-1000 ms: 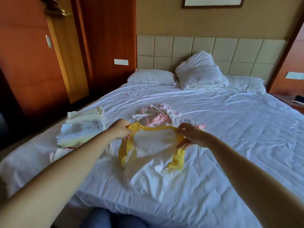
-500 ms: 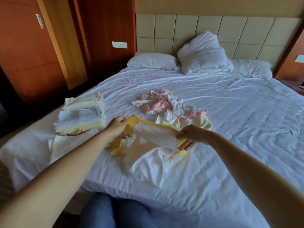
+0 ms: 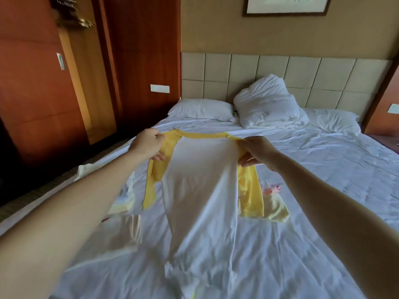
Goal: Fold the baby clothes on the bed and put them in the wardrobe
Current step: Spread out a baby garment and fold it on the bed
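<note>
Clothes-folding under way: a person holds up a baby garment (image 3: 200,180), white in the body with yellow sleeves and a yellow neckline, over a wide bed (image 3: 323,190) made up in creased white sheets. The left hand (image 3: 149,144) pinches the garment's left shoulder, fingers curled around the yellow cloth. The right hand (image 3: 257,151) grips the right shoulder in the same way, so the neckline is drawn taut between them. Both bare arms reach out from the near edge of the bed. The body of the garment hangs toward the near side, its lower end bunched on the sheet, and a yellow sleeve dangles at each side.

On the left, partly hidden behind the left forearm, a stack of folded clothes (image 3: 127,197) in white and pale yellow sits near the bed's left edge. Just right of the held garment, a pale yellow piece (image 3: 278,209) and a pink scrap (image 3: 272,189) lie loose on the sheet, partly screened by the right sleeve.

At the far end, a flat pillow (image 3: 200,108), a plumped middle pillow (image 3: 267,104) and a third pillow (image 3: 332,123) rest below a padded beige headboard (image 3: 259,70). Red-brown wooden panelling (image 3: 32,93) lines the left side, with a white switch plate (image 3: 159,88) near the bed. A framed picture (image 3: 287,5) hangs above, cut off at the top.
</note>
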Demonstrator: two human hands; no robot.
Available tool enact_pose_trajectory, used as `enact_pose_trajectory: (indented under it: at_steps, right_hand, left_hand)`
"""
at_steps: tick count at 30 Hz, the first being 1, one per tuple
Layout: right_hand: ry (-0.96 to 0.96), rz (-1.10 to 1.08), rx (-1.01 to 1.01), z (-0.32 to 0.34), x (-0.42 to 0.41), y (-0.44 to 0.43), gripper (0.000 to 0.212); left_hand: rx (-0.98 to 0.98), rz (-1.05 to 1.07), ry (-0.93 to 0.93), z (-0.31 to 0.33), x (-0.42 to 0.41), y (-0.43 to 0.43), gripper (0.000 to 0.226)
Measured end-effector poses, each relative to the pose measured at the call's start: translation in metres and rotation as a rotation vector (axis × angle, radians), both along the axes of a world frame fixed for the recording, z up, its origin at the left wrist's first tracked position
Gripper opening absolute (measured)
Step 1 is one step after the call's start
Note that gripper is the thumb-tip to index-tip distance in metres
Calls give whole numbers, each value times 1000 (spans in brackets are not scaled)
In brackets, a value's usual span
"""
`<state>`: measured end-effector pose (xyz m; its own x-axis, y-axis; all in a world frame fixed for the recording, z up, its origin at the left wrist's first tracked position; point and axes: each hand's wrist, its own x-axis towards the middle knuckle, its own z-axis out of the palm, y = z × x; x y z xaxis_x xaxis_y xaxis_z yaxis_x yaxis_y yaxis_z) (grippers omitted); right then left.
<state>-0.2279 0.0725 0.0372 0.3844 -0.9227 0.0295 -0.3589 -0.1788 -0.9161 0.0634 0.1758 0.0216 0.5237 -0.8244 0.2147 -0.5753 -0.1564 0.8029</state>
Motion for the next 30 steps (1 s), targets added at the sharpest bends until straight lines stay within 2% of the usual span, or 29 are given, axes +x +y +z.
enact_pose_trajectory:
  at_steps: [4, 7, 10, 14, 16, 19, 23, 27, 30]
  right_hand:
    - [-61, -85, -239, 50, 26, -40, 21]
    - [-10, -180, -507, 90, 38, -57, 31]
    - [-44, -247, -648, 120, 43, -55, 32]
    - [-66, -227, -741, 124, 36, -32, 35]
    - [-19, -200, -715, 109, 30, -20, 24]
    - [94, -139, -618, 64, 19, -8, 33]
    - [270, -60, -455, -18, -2, 33, 29]
    - [463, 66, -326, -113, -31, 71, 21]
    - [585, 146, -268, -170, -54, 102, 20]
  left_hand:
    - [-133, 115, -342, 52, 28, -34, 32]
    - [-285, 211, -554, 93, 36, -47, 31]
    - [-423, 265, -658, 128, 33, -43, 29]
    - [-445, 266, -725, 137, 25, -20, 31]
    - [-384, 258, -727, 121, 17, -4, 32]
    - [-207, 240, -680, 71, 2, 22, 32]
    - [39, 187, -640, -29, -16, 65, 16]
    - [295, 73, -625, -133, -45, 116, 17]
    - [460, -11, -624, -186, -64, 145, 19]
